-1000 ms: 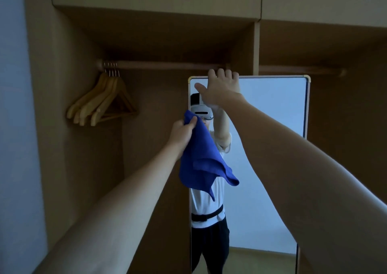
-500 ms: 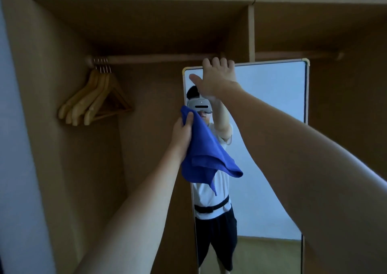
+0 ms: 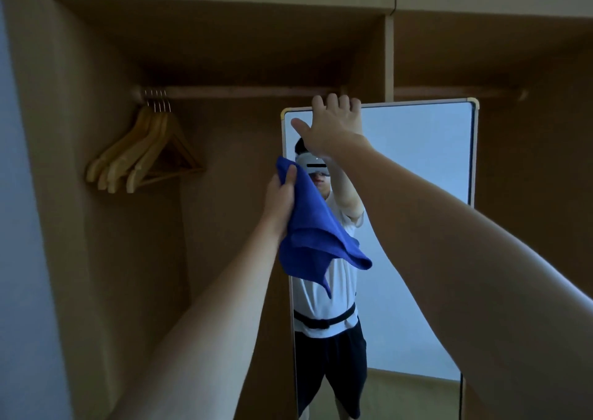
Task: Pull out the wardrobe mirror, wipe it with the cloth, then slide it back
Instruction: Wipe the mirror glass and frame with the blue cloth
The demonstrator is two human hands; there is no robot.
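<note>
The tall mirror (image 3: 417, 195) stands upright out of the wardrobe, right hand (image 3: 333, 124) hooked over its top edge at twelve o'clock — left hand (image 3: 280, 201) nearer the glass, clutching the blue cloth (image 3: 314, 239), glass toward three o'clock.

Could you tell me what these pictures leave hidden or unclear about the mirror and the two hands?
All in the head view:
- The mirror's bottom edge and any slide track: cut off by the frame's lower edge.
- Its right side low down: covered by the right forearm.
- The right hand's fingertips: curled over the mirror's top edge, out of sight.
- Whether the cloth touches the glass: not discernible; the left hand holds it in front.
</note>
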